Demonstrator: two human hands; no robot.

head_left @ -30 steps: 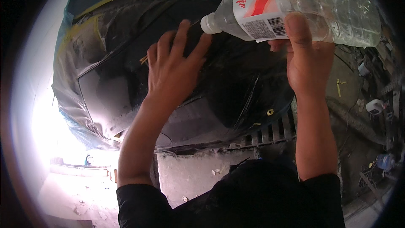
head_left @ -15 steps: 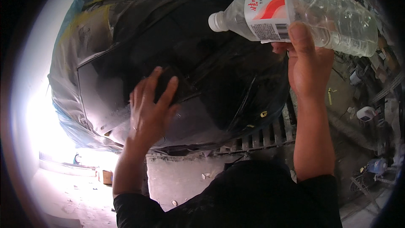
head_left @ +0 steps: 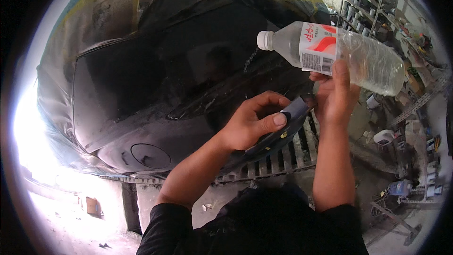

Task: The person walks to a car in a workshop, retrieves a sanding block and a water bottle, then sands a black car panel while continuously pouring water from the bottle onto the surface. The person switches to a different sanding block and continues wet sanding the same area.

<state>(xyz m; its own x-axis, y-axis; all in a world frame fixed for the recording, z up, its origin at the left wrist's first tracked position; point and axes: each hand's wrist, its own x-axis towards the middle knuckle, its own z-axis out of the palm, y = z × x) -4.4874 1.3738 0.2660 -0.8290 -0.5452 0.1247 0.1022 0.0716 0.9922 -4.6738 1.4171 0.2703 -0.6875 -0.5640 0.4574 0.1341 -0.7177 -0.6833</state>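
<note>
Raised, left hand [head_left: 250, 125] pinches grey sheet [head_left: 295, 109] — bottle [head_left: 330, 49] lies level, cap leftward.

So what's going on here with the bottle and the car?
A person stands over a dark car body masked with plastic sheeting and yellow tape. The right hand holds a clear water bottle on its side, white cap on, pointing left. The left hand pinches a small dark grey sheet, perhaps sandpaper, just beside the right hand and above the car's wet-looking surface. A floor grate lies below, and shelves of cans stand at the right.
</note>
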